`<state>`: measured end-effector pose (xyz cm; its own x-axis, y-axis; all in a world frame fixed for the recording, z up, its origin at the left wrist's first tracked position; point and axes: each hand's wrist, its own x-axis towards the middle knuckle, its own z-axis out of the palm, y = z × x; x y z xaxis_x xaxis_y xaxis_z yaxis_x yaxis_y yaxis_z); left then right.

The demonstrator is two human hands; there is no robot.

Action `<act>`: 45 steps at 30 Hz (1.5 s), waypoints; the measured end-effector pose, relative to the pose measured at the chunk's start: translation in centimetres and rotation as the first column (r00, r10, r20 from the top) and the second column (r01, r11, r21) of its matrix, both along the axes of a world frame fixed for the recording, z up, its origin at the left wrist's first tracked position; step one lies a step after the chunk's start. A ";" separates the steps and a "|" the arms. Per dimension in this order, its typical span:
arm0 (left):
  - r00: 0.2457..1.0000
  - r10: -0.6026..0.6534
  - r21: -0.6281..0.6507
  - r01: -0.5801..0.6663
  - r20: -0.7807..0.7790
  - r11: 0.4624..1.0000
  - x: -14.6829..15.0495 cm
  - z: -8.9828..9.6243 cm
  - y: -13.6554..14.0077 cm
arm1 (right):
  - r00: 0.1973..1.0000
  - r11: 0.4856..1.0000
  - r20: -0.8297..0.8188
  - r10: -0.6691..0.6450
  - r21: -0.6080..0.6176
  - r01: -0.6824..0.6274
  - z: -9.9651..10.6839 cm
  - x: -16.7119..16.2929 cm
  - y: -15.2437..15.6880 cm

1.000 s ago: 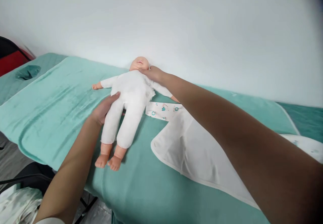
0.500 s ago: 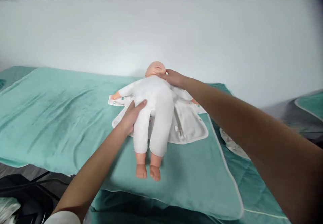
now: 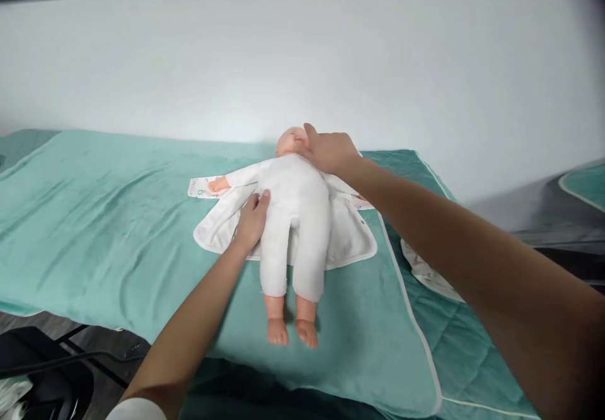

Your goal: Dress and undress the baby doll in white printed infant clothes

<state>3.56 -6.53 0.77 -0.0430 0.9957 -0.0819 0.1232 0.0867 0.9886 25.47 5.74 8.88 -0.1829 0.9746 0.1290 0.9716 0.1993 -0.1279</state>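
Observation:
A baby doll (image 3: 297,193) with a white cloth body lies on its back, head toward the wall and bare feet toward me. Beneath it, a small white printed baby shirt (image 3: 352,237) is spread open, and the doll's arms lie along its sleeves. My left hand (image 3: 253,218) grips the doll's side at the hip, thumb on top and the other fingers hidden underneath. At the head, my right hand (image 3: 331,151) is closed around the neck and cheek, with its thumb up by the face; its remaining fingers are hidden.
A light green blanket (image 3: 118,218) covers the bed against a white wall (image 3: 236,60). Over the right edge lies a darker green quilt (image 3: 472,350) with a crumpled white printed cloth (image 3: 425,275). A black chair (image 3: 47,369) stands at the lower left.
The doll has shifted to the right over the shirt, with both hands still on it. My right thumb has risen beside the doll's face. The camera view has tilted slightly.

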 end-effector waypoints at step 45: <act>0.918 0.395 0.330 -0.358 -0.050 0.874 -8.6 -2.9 5.8 | 0.868 0.905 0.261 0.423 -0.083 -0.416 -3.8 -13.3 -3.3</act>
<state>-5.04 -0.71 -2.15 -0.4099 0.8762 0.2537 0.2537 -0.1576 0.9544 12.17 2.47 5.08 -0.5995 0.8004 -0.0045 0.7949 0.5960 0.1138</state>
